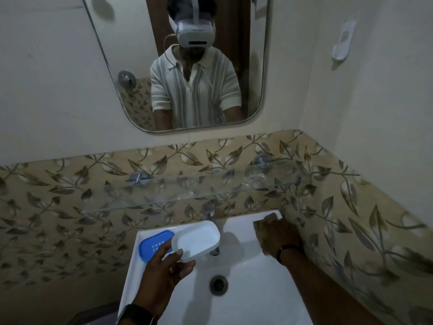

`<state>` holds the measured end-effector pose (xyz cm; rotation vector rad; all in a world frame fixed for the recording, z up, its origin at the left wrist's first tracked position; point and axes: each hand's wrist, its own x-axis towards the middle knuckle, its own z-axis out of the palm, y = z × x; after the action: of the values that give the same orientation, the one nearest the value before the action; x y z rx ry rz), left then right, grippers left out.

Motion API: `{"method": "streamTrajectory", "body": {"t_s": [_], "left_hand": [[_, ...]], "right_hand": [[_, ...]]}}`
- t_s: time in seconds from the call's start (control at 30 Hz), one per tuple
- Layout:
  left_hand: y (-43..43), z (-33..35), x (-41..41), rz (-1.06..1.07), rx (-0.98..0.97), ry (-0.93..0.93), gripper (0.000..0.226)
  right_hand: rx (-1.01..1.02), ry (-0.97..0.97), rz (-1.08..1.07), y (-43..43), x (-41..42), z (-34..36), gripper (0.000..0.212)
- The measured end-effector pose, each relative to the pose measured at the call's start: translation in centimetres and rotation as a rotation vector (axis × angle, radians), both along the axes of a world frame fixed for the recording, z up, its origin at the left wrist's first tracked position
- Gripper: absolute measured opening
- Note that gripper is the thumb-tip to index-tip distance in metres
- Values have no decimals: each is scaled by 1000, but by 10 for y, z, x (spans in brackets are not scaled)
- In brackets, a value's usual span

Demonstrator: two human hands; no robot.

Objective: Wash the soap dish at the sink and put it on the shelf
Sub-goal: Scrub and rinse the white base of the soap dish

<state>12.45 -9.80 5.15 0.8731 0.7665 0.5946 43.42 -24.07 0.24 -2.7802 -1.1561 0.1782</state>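
My left hand (164, 275) grips the white oval soap dish (198, 240) by its near edge and holds it tilted over the white sink (248, 299), right by the tap (208, 211). The dish's blue perforated insert (153, 245) lies on the sink's left rim, partly behind the dish. My right hand (278, 235) is blurred and rests palm down on the sink's back right corner; I cannot see whether anything is under it. The glass shelf (164, 199) runs along the wall just above the tap.
The drain (219, 285) sits in the middle of the basin. Two metal brackets (139, 178) hold the shelf to the leaf-patterned tiles. A mirror (131, 66) hangs above, and a white holder (343, 41) is fixed to the right wall, which stands close to the sink.
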Motion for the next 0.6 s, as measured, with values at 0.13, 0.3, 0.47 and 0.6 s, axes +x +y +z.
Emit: {"method": "streamTrajectory", "body": {"t_s": [0.13,0.3,0.47,0.6], "left_hand": [[-1,0,-14,7,8,27,51],[-1,5,-20,4,27,22,49],[-1,7,-5,22,28,26,40],[-5,8,9,67,33,3,40]], "right_hand": [[-61,-80,53,-6,-3,-38,47],[109,-66,27,4,5,-24,22],[793,144,-163,8,-28,4,13],[1176,103,-42,12,-84,52,15]]}}
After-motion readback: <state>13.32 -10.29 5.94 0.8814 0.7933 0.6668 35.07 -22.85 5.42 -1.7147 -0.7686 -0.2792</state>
